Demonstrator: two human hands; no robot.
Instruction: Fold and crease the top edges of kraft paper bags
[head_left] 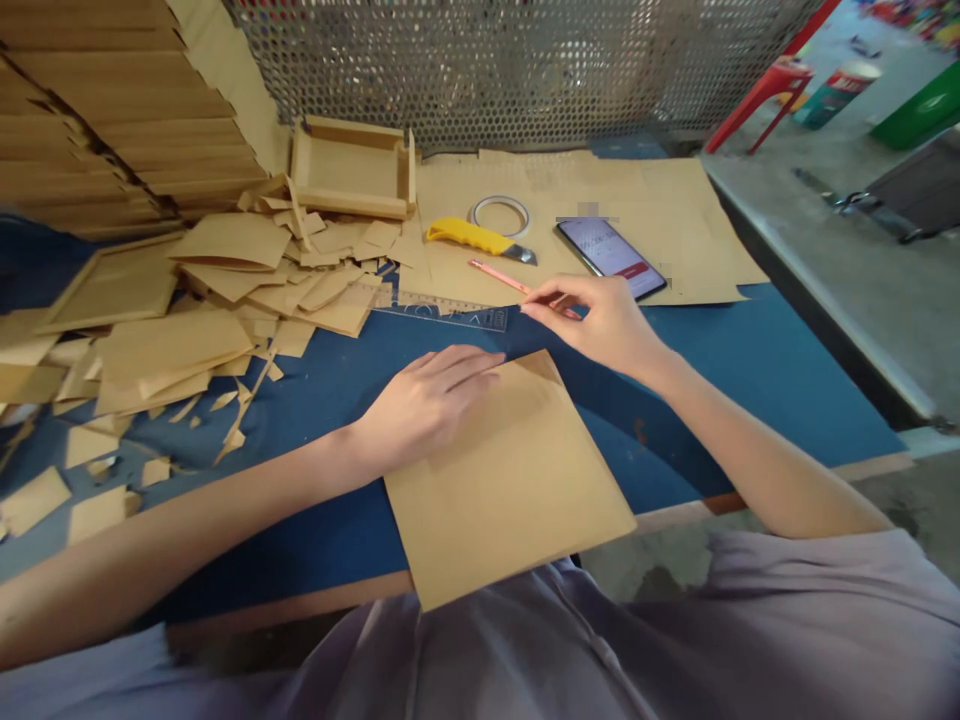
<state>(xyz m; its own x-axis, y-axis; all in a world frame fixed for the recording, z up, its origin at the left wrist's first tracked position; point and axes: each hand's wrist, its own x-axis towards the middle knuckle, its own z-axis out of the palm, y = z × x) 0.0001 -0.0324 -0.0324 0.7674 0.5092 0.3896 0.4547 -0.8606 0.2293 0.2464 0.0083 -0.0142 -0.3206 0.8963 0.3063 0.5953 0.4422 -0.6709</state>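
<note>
My left hand [435, 408] lies flat on the upper left part of a brown cardboard sheet [517, 470], its fingers stretched out toward the right. The sheet's near edge overhangs the table front. Above the table's middle, my right hand [596, 315] pinches a pink pencil [495, 272]; part of the pencil is hidden behind the fingers. A clear ruler [469, 316] lies just left of that hand, partly under cardboard. Beyond the pencil are a yellow box cutter [472, 236] with its blade showing and a roll of tape [500, 203]. A phone [609, 255] with a lit screen lies behind my right hand.
Cardboard offcuts [187, 340] cover the left of the blue table [720, 360]. A shallow cardboard tray [352, 170] stands behind them, beside a tall cardboard stack [112, 90]. Larger cardboard sheets [675, 210] lie along a perforated metal panel [480, 75]. A red stool [780, 85] stands beyond the table.
</note>
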